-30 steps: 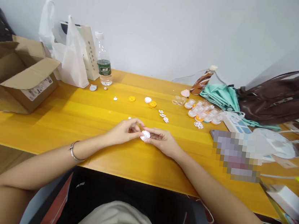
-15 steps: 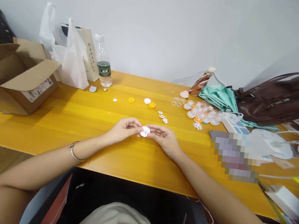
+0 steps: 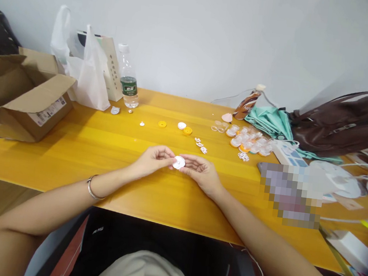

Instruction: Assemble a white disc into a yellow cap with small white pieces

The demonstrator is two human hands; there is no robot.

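Between my two hands, above the wooden table (image 3: 77, 160), is a small round white disc (image 3: 178, 162) with a raised centre. The fingertips of my left hand (image 3: 157, 159) pinch its left edge. On the opposite edge, the thumb and fingers of my right hand (image 3: 201, 171) hold it too. Beyond the hands lie a white disc (image 3: 182, 125), a yellow disc (image 3: 188, 131) touching or close to it, and another yellow disc (image 3: 162, 124) farther left. Small patterned white pieces (image 3: 201, 145) lie in a short row just past my right hand.
Clear-topped round pieces (image 3: 247, 139) cluster at the right, near a brown bottle (image 3: 248, 102) and a green cloth (image 3: 269, 121). A phone-like blurred item (image 3: 287, 195) lies right of my forearm. An open cardboard box (image 3: 23, 105), plastic bag (image 3: 89, 77) and water bottle (image 3: 129, 82) stand left.
The white disc is turned slightly between my fingertips, its face showing a little more. My hands stay in nearly the same place; the whole view has shifted marginally.
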